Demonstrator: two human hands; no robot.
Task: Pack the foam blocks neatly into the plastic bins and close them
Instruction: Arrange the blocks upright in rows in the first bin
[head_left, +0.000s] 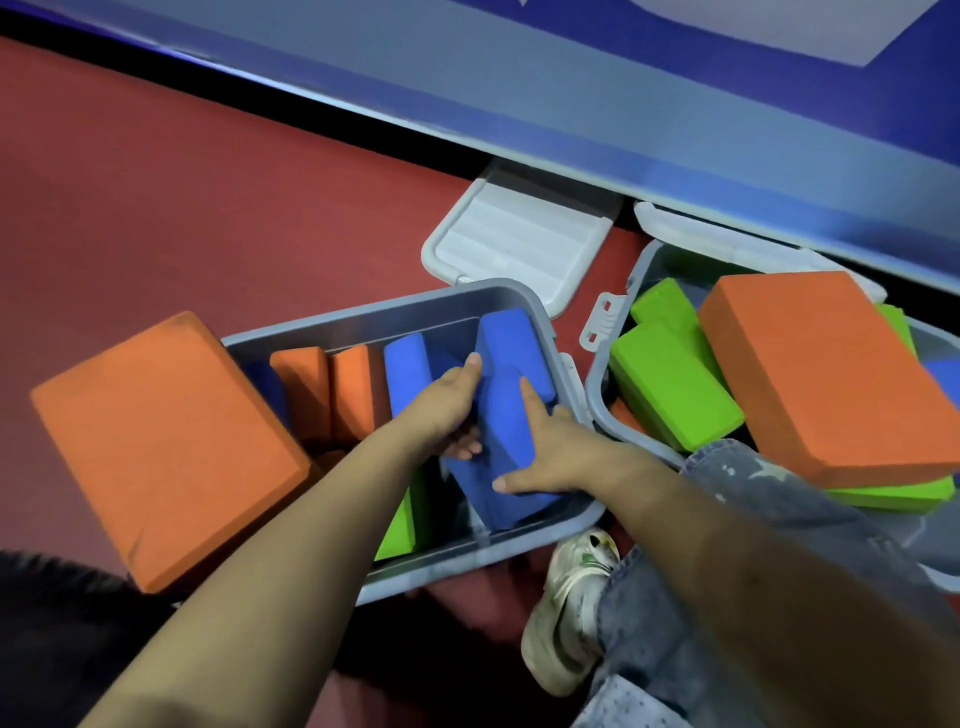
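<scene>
Nearest the camera, a worn pale sneaker (569, 608) and a denim-clad leg (675, 613) rest on the red floor (208, 208). Two bare forearms reach forward from there into the near grey bin (384, 306). Both hands grip one blue foam block (506, 410): the left hand (447, 410) curls around its left side with the thumb lying on the top face, and the right hand (550, 457) clamps its right side, index finger stretched along the top and thumb pressed against the near end. The block is a matte, bright blue slab with softly rounded edges. It sits at the right end of the bin, its long axis running from the near rim away toward the far rim, the far end raised and leaning against the bin's right wall.

Left of it in the same bin stand a second blue block (408, 371) and two orange blocks (332, 389) on edge, with a green block (400, 530) low by the near wall. A large orange block (161, 447) leans tilted on the bin's left end.

To the right, just beside it, a second grey bin (605, 410) is heaped with green blocks (670, 389) and a broad orange slab (826, 374) lying on top. Farther back, a white lid (519, 239) lies flat on the floor before a blue wall panel (623, 104).
</scene>
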